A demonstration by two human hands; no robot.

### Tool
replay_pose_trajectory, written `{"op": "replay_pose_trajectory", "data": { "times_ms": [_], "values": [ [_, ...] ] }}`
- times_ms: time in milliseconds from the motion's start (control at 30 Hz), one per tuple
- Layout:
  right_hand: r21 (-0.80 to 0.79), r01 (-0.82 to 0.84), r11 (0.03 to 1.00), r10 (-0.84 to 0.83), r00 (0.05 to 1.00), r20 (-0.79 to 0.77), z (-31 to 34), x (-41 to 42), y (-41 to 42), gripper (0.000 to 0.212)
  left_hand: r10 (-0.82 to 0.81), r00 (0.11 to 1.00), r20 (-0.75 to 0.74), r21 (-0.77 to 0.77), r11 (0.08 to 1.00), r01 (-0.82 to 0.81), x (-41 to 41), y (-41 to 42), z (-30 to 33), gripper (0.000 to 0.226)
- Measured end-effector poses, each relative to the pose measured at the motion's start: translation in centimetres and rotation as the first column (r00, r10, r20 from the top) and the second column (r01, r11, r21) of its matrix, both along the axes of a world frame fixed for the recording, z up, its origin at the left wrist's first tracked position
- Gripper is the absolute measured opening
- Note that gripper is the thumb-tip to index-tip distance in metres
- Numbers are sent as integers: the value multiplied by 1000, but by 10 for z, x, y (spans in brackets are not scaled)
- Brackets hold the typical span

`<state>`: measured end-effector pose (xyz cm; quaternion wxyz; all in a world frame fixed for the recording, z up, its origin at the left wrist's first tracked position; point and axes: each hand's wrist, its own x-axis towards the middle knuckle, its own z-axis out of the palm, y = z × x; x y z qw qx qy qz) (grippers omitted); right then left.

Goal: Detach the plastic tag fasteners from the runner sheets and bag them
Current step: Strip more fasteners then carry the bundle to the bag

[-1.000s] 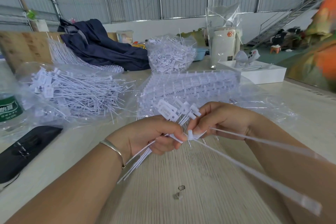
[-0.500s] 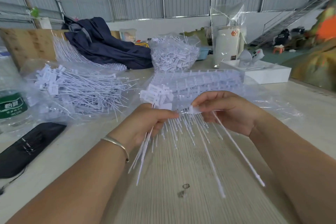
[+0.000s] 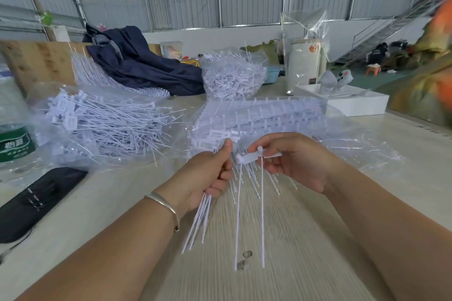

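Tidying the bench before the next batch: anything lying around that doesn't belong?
Two small metal-looking bits lie loose on the table under the dangling fasteners, unlike anything else here. A dark jacket is dumped over fastener sheets at the back left.

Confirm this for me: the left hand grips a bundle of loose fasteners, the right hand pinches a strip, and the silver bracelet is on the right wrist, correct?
Not quite. The head view shows the silver bracelet on the left wrist. The left hand does grip the bundle of loose fasteners, and the right hand pinches the strip.
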<state>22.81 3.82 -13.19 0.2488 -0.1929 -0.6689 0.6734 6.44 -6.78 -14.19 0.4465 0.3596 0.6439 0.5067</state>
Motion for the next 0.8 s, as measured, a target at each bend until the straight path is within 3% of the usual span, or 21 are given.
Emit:
{"op": "replay_pose_trajectory", "data": {
  "times_ms": [167,267,400,533,667,800],
  "values": [
    [1,57,998,-57,998,41,0,0,-2,17,26,1000,0,52,998,-26,-4,0,4,45],
    [-8,93,996,-92,995,29,0,-1,-2,18,-11,999,-51,89,996,16,-7,-3,5,30],
    [-31,104,994,-104,995,8,1,-1,-2,10,81,994,-73,138,988,-70,-10,0,3,28],
    [-52,48,997,-49,999,-19,0,-1,-3,13,71,997,-2,172,983,-70,-14,0,5,27],
    [39,56,998,-57,998,10,0,-1,-4,7,-41,988,146,181,983,14,-16,-3,11,28],
    [21,30,999,-31,999,21,1,0,-6,20,-150,966,211,211,972,105,-16,-9,15,26]
  ]
}}
